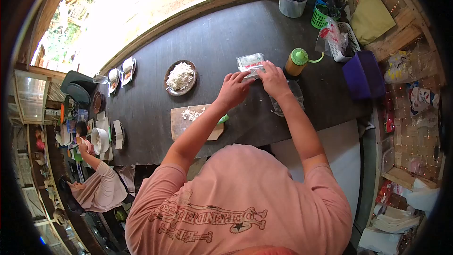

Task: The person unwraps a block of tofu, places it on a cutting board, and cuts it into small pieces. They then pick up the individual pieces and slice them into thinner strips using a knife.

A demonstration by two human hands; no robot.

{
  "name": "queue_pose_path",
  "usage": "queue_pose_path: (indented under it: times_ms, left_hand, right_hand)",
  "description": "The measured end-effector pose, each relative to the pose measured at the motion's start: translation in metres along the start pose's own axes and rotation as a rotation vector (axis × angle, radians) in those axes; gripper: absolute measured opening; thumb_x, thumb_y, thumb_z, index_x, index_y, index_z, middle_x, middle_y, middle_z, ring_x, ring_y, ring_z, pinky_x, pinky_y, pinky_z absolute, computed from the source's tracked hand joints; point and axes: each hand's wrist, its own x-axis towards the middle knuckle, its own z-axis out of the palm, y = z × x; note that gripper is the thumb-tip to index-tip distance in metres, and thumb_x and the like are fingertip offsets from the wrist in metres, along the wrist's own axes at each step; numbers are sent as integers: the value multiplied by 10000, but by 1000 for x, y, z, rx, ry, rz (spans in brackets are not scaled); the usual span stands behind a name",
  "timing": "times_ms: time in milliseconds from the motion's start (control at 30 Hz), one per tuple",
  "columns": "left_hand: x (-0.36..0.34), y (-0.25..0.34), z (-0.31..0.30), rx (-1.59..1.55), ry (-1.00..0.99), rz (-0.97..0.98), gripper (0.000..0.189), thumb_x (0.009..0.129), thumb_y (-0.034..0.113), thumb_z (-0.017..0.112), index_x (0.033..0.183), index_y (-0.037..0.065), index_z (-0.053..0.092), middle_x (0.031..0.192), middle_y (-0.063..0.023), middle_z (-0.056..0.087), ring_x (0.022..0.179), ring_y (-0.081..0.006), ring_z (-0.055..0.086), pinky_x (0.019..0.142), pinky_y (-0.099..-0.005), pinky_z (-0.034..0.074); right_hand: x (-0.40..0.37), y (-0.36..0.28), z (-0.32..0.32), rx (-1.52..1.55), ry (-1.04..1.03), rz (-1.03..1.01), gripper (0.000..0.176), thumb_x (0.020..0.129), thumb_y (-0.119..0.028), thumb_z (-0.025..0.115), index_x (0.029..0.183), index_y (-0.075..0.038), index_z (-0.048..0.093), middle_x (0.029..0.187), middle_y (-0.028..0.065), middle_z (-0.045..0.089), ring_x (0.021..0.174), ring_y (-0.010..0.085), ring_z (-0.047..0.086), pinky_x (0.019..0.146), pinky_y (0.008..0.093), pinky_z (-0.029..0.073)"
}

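A pack of clear plastic bags [250,60] with red print lies on the dark table, beyond my hands. My left hand [234,88] pinches the near edge of the plastic from the left. From the right, the fingers of my right hand [272,80] are closed on the same plastic, close to the left fingertips. Below my left forearm is a wooden cutting board [207,132] with white shreds [192,113] and a green handle [223,119], partly hidden by the arm. A brown plate [169,85] heaped with white shreds [180,76] stands to the left.
A yellow-brown squeeze bottle [296,64] with a green cap stands right of my hands, near a crumpled clear bag [293,98]. Cutlery tubs [292,7] and a purple bin [363,75] line the right side. Another person [101,186] works at the left beside a white bowl [99,140].
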Motion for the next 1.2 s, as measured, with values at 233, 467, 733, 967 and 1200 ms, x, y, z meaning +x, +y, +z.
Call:
queue_pose_path:
  times_ms: [233, 467, 733, 967, 1200]
  left_hand:
    - [33, -11, -9, 86, 80, -49, 260, 985, 288, 776, 1241, 283, 818, 1504, 7, 666, 1373, -262, 611, 1149, -479, 434]
    - [55, -10, -2, 43, 58, -174, 201, 960, 441, 811, 1033, 261, 863, 1243, 64, 788, 1174, -182, 719, 1062, -433, 480]
    - [55, -16, -7, 44, -7, -135, 211, 974, 429, 792, 1072, 253, 855, 1237, 62, 790, 1161, -185, 738, 1005, -423, 524]
    - [60, -26, -7, 40, -60, -77, 156, 968, 343, 778, 1071, 254, 853, 1249, 66, 793, 1162, -176, 741, 990, -426, 532]
    - [60, -23, -8, 58, -108, -78, 133, 996, 286, 747, 1073, 235, 842, 1252, 49, 790, 1154, -183, 744, 1047, -466, 525]
  right_hand:
    - [20, -4, -2, 26, 109, -29, 164, 976, -226, 671, 957, -131, 803, 1221, 44, 734, 1246, 252, 652, 961, 460, 530]
    - [34, 4, -8, -62, -27, -53, 165, 962, -232, 687, 924, -156, 828, 1077, 20, 762, 1129, 235, 672, 921, 428, 523]
    - [40, 3, -17, -112, -68, -140, 195, 973, -216, 666, 897, -155, 836, 1056, 17, 769, 1138, 225, 681, 942, 423, 517]
    - [48, 10, -27, -94, -170, -148, 203, 979, -191, 649, 932, -169, 844, 1075, 12, 773, 1163, 224, 675, 975, 437, 505]
    - [39, 10, -16, -126, -98, -210, 213, 1001, -185, 626, 979, -138, 833, 1216, 47, 761, 1358, 261, 613, 1099, 489, 474]
